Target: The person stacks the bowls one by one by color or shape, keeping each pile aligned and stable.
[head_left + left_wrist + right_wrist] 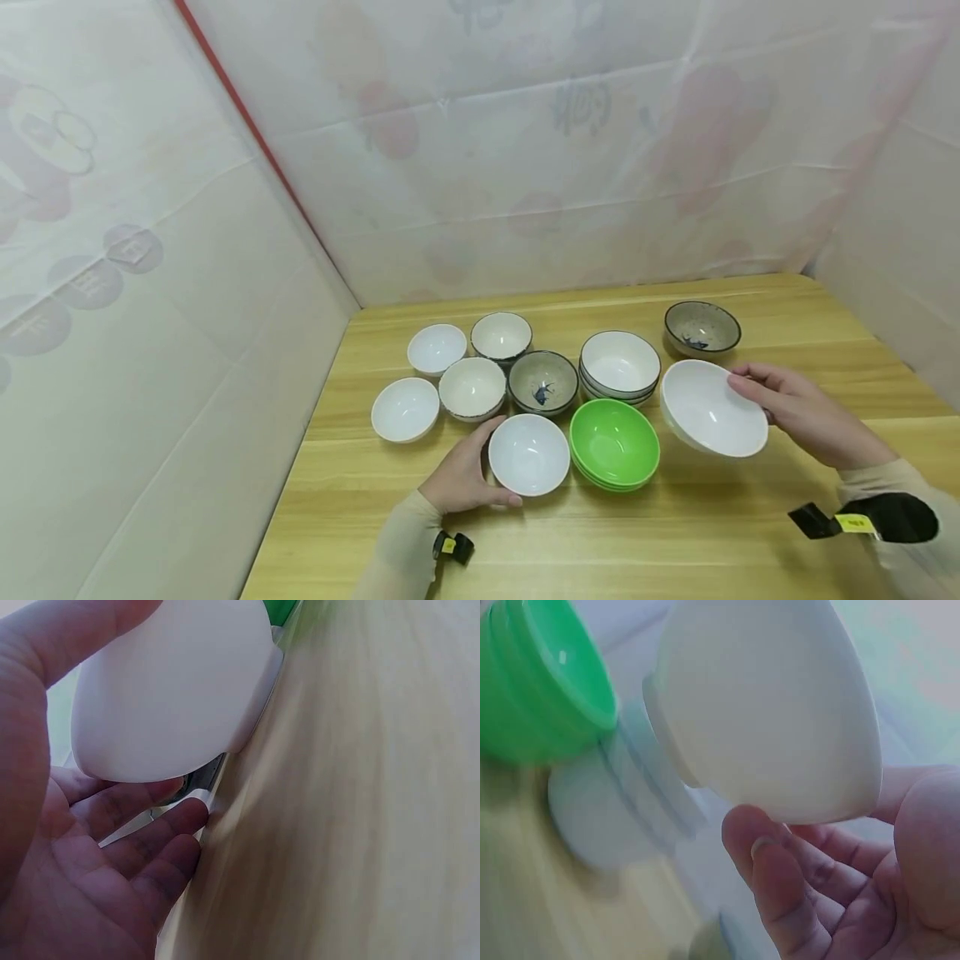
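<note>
Lower centre, our left hand (467, 477) cups a smooth white bowl (528, 454); right hand (806, 412) pinches another white bowl's (712, 408) rim, likely slippery, breakable.

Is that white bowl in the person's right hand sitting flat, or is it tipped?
Tipped. The right hand holds the white bowl by its rim, lifted off the table, its opening slanting toward the left. It looks empty.

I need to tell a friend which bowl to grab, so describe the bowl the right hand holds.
On the wooden table, look right of the green bowls. The white bowl there is tilted and lifted off the table in the right hand, unlike every other bowl, which sits flat.
</note>
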`<state>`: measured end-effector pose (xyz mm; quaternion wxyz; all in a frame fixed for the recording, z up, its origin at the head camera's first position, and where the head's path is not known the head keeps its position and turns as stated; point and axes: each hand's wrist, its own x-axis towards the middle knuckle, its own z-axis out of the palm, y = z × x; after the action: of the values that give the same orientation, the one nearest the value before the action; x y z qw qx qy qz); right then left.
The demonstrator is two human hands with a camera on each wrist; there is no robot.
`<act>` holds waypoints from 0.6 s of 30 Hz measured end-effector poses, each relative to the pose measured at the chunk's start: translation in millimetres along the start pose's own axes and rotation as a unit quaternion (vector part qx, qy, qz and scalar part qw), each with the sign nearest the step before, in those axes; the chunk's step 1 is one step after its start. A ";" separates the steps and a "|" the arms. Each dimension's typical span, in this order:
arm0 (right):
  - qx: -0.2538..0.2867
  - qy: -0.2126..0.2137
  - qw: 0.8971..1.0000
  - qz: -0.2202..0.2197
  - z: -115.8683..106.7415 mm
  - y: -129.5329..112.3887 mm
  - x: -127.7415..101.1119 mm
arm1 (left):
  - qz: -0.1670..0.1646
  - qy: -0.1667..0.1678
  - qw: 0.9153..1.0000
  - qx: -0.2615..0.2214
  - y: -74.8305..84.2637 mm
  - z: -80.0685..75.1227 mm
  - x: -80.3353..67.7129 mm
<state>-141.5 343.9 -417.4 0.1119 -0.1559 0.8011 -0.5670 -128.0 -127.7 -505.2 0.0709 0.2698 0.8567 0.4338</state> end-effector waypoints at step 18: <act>-0.107 -0.060 0.992 -0.002 83.8 -96.2 61.8 | -0.016 -0.001 1.000 -0.021 3.2 -0.8 -0.9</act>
<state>-157.1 217.8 -354.6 0.1418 -0.2024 0.8488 -0.4674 -126.2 -127.2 -502.3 0.0837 0.2551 0.8516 0.4501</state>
